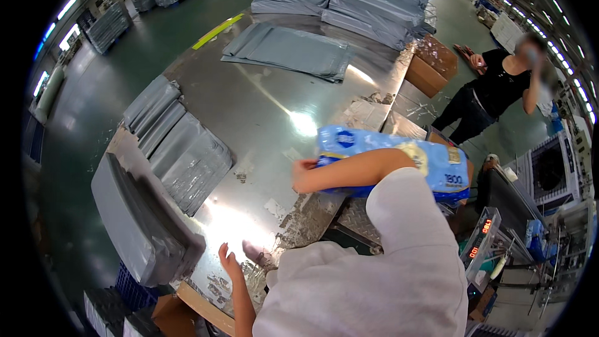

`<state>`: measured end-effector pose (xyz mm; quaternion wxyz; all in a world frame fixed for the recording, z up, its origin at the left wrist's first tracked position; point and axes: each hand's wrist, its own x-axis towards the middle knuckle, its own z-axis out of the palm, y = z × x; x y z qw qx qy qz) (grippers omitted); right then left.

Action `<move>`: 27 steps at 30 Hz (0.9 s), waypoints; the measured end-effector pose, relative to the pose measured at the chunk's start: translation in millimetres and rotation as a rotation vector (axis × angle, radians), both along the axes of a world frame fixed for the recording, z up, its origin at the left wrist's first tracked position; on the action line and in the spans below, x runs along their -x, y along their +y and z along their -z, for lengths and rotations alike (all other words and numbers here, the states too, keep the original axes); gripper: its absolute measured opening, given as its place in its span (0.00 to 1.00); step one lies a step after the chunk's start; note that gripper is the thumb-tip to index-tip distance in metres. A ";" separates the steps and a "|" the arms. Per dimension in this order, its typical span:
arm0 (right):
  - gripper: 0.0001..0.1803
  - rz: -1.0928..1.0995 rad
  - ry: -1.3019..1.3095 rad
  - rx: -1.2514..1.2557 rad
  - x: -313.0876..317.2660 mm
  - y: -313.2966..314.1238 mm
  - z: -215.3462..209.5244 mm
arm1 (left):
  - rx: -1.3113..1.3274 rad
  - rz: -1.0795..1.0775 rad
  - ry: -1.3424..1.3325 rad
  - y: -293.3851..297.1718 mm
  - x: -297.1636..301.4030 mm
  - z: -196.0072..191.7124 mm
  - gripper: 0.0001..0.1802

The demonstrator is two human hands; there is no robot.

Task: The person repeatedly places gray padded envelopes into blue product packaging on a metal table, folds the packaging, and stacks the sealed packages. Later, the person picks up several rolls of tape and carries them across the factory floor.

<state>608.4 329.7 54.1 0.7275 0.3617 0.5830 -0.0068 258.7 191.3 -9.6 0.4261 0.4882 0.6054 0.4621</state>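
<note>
My right arm reaches across a large blue plastic-wrapped pack (374,140) at the right edge of the metal table. My right hand (305,175) is curled round the left end of the pack, its fingertips partly hidden. The pack lies lengthwise from left to right, and its right part extends past the table edge. Low over the near side of the table, my left hand (231,261) holds nothing, its fingers apart. To its left stands a stack of grey plastic bags (134,224), and more folded grey bags (187,156) lie just beyond.
Flat grey bags (287,50) lie on the far part of the metal table (256,112), with tall stacks of wrapped grey bundles (374,9) behind. A person (499,87) stands at right. A digital display (480,237) and machine frame are near right; cardboard (206,306) sits near left.
</note>
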 end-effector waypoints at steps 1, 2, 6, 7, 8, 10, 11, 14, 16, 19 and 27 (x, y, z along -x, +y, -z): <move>0.15 -0.169 0.203 -0.143 17.2 7.1 -17.8 | 0.006 0.126 -0.004 10.4 -32.3 -31.6 0.23; 0.16 -0.312 0.446 -0.259 33.4 17.9 -46.3 | 0.044 0.193 0.022 19.3 -50.2 -40.3 0.22; 0.12 0.009 1.407 -1.067 40.5 88.6 -120.1 | 0.031 0.414 0.081 43.4 -87.8 -24.9 0.19; 0.11 -0.070 1.423 -1.389 24.9 107.6 -132.5 | 0.092 0.421 0.101 46.7 -93.3 -18.2 0.17; 0.11 -0.048 1.427 -1.375 -5.2 127.5 -143.5 | 0.124 0.415 0.131 47.1 -97.7 -11.1 0.16; 0.11 0.284 1.696 -1.569 -56.4 135.8 -125.3 | 0.143 0.443 0.076 43.9 -104.3 1.4 0.15; 0.14 0.453 1.611 -1.391 -81.0 135.8 -113.5 | 0.198 0.401 0.028 39.7 -99.6 24.8 0.16; 0.21 0.462 1.381 -1.054 -254.4 114.3 19.6 | 0.238 0.429 0.006 53.2 -154.6 40.6 0.21; 0.23 0.806 1.294 -0.882 -278.4 55.9 77.2 | -0.013 0.399 0.112 59.3 -170.1 86.0 0.22; 0.30 1.263 1.732 -0.907 -196.3 -24.1 100.3 | 0.057 0.083 0.349 46.6 -202.3 74.7 0.27; 0.29 2.464 1.795 -0.117 -83.3 -60.2 -24.3 | 0.366 0.062 -0.826 69.5 -200.9 -53.9 0.39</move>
